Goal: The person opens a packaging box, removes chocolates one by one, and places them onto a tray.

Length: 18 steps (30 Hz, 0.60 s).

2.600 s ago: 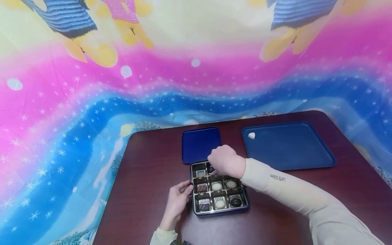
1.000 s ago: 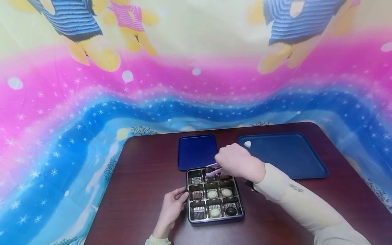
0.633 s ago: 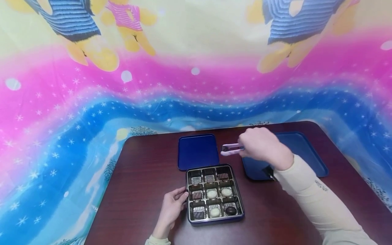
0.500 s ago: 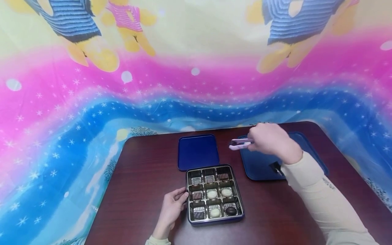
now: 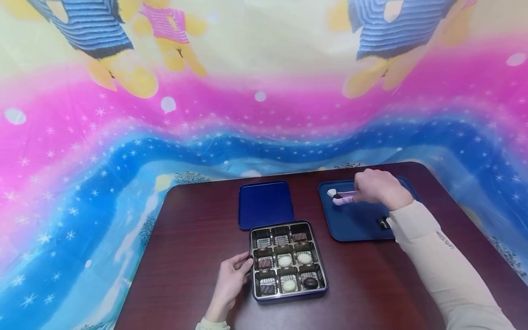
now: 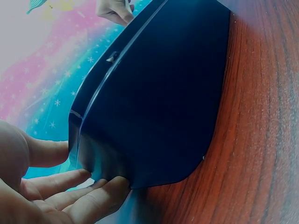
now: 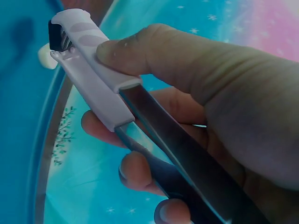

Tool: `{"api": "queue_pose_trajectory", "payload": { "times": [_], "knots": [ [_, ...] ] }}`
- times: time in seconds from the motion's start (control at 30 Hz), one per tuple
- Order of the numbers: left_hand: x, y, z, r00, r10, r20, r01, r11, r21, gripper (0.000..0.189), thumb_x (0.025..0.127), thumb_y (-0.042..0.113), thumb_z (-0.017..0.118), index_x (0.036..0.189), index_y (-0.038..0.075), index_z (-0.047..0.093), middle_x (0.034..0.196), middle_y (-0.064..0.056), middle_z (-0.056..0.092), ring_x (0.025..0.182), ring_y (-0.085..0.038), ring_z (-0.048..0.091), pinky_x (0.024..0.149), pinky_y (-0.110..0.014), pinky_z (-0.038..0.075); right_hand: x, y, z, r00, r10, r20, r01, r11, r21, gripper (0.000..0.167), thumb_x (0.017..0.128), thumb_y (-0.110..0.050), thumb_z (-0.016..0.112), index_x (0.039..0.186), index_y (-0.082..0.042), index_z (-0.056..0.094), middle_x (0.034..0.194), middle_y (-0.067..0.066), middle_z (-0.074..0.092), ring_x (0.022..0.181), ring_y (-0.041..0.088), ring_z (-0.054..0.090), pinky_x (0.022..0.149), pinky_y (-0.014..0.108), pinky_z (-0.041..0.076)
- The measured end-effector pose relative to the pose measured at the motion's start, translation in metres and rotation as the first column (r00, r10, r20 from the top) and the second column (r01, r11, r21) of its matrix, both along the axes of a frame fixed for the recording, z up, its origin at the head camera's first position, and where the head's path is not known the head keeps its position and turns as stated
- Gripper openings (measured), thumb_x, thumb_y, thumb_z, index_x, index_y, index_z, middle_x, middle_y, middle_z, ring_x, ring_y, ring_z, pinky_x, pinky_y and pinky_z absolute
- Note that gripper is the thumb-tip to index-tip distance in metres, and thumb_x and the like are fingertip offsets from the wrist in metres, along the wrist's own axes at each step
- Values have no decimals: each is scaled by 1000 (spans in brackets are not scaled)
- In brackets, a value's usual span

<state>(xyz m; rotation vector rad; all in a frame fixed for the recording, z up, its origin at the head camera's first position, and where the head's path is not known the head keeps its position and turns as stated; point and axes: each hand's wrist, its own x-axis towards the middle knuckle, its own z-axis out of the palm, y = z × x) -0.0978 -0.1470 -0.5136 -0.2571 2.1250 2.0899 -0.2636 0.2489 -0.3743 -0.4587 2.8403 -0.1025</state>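
A small dark brown chocolate piece [image 5: 337,196] sits between the lilac-tipped tongs [image 7: 91,60], near a white chocolate [image 5: 331,193] at the blue rectangular tray [image 5: 359,224]. The right hand [image 5: 377,185] grasps the tongs; only its wrist view reveals their steel arms. The left hand [image 5: 233,277], ungripping, rests loosely extended fingers against the compartmented dark-blue tin [image 5: 288,300], whose tall side wall fills the left wrist view.

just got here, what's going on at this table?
A person's right hand grips tongs holding a dark chocolate over the blue tray, near a white piece lying there. The left hand holds the box at its left side. Seven chocolates sit in the box; two compartments are empty.
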Motion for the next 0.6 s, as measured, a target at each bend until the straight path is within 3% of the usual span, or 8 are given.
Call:
{"api": "queue_pose_trajectory", "payload": {
  "times": [0.27,0.6],
  "knots": [
    [0,0,-1,1000,-1,-4,1,1000,10,46,102,6,57,137,-21,45,127,-37,60,102,-30,69,79,-39,61,-5,4,-17,1000,0,-5,0,1000,-13,19,86,-31,82,82,-15,72,71,0,61,63,19,51,55,33,42],
    [0,0,-2,1000,-3,-10,4,1000,17,46,102,6,57,137,-21,44,129,-38,58,104,-32,69,81,-41,61,-8,1,-30,999,25,-34,-24,1000,17,28,86,-34,81,72,-16,64,62,0,50,58,17,45,52,32,36]
  ]
}}
